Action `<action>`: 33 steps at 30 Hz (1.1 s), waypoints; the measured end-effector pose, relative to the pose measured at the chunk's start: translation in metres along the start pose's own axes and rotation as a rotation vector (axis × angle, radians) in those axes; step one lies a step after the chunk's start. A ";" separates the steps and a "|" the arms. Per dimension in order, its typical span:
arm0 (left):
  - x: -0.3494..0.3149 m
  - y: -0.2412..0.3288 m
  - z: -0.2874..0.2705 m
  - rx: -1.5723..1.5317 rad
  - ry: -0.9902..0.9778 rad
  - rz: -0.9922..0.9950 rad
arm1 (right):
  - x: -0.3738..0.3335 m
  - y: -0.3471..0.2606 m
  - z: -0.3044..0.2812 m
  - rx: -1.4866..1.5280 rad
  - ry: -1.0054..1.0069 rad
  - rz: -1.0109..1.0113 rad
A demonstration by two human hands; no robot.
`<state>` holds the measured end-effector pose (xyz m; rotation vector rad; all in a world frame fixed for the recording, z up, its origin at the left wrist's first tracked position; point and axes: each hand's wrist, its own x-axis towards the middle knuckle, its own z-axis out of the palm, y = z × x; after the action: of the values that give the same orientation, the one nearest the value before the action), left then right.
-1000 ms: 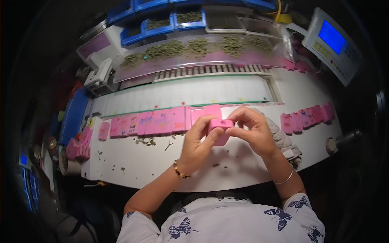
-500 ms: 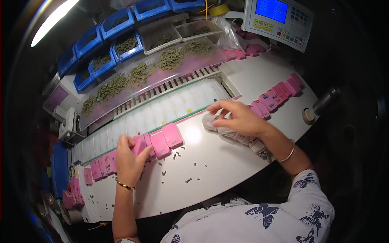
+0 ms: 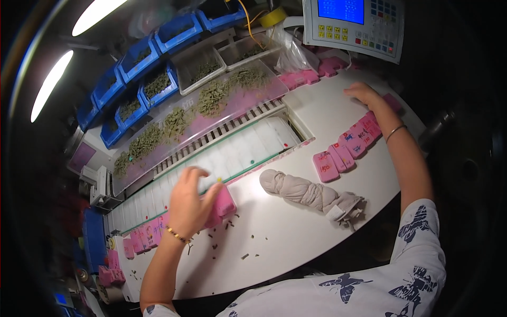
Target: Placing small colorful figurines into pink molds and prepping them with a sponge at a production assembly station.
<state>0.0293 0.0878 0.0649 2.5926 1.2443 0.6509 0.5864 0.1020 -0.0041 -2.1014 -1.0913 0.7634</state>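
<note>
My left hand (image 3: 191, 203) is over the row of pink blocks at the front edge of the machine, its thumb and fingers spread. Beside its thumb is a pink block (image 3: 226, 202), partly hidden by the hand. More pink blocks (image 3: 150, 233) with handwritten marks run on to the left. My right hand (image 3: 365, 95) reaches over the far right of the table with fingers stretched out and nothing visible in them. Close to its wrist lies a second row of marked pink blocks (image 3: 353, 143). A rolled, twisted grey cloth bundle (image 3: 306, 191) lies between the two rows.
Behind the white-padded machine bed (image 3: 232, 150), dried green pieces (image 3: 214, 100) lie in heaps on a clear sheet. Blue bins (image 3: 138, 59) and clear trays (image 3: 199, 66) stand behind. A control panel (image 3: 353, 29) is at upper right, a dark cylinder (image 3: 441, 125) at the right edge. Green bits (image 3: 245, 257) dot the table.
My right hand has left the cloth bundle and moved to the far right. My left hand has shifted along its block row and its fingers have opened. The view has shifted slightly.
</note>
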 end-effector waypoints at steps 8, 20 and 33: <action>0.148 0.049 0.152 0.030 -0.052 0.386 | 0.126 0.068 0.011 0.374 0.524 0.277; 0.275 0.048 0.214 0.130 -0.112 0.085 | 0.218 0.126 -0.033 0.156 0.501 0.031; 0.284 0.039 0.253 0.242 0.185 0.254 | 0.263 0.115 -0.033 -0.159 0.477 -0.386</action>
<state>0.3307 0.2882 -0.0588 2.9831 1.1134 0.8514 0.7930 0.2657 -0.1223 -1.9638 -1.2521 -0.0117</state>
